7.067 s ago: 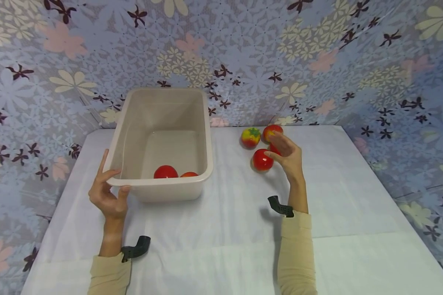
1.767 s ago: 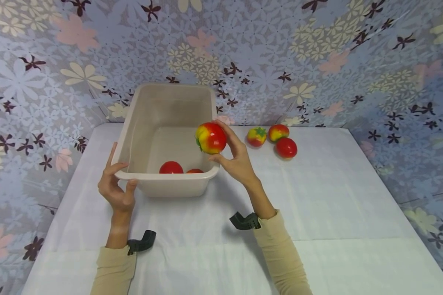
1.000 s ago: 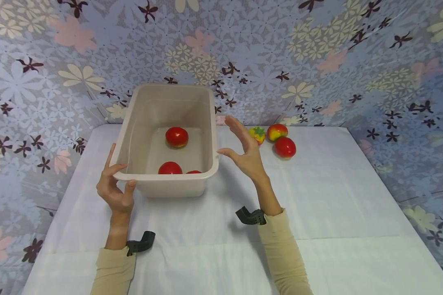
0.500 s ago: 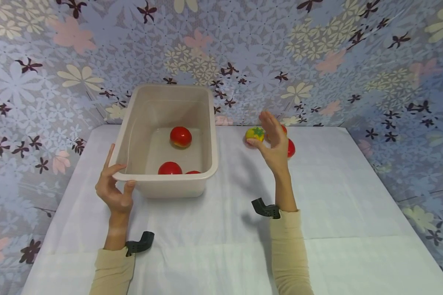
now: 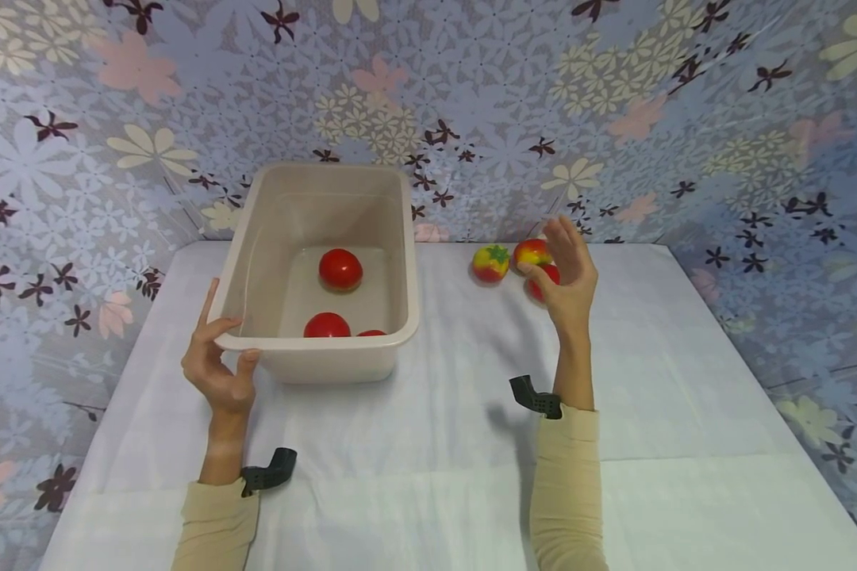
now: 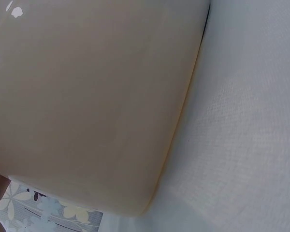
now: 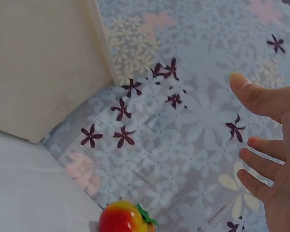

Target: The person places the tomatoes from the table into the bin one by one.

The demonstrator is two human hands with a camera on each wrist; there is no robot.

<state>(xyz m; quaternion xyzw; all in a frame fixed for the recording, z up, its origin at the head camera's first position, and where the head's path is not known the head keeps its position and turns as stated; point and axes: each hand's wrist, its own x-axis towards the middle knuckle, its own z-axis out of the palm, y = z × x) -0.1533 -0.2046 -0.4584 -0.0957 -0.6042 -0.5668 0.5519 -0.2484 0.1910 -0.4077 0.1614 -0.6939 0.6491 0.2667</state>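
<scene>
Swung right from the bin (image 5: 328, 363) my left hand (image 5: 217, 373) grips, my empty right hand (image 5: 571, 281) hovers, fingers parted, by the far-right red fruit (image 5: 551, 274), likely light, slick, best pinched around its sides.

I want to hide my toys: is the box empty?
No, three red fruits show inside the box.

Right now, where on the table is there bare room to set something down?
Bare cloth lies right of the right sleeve, and between the bin and that sleeve. It is crowded near the patterned wall, where three fruits cluster by the right grip.
</scene>
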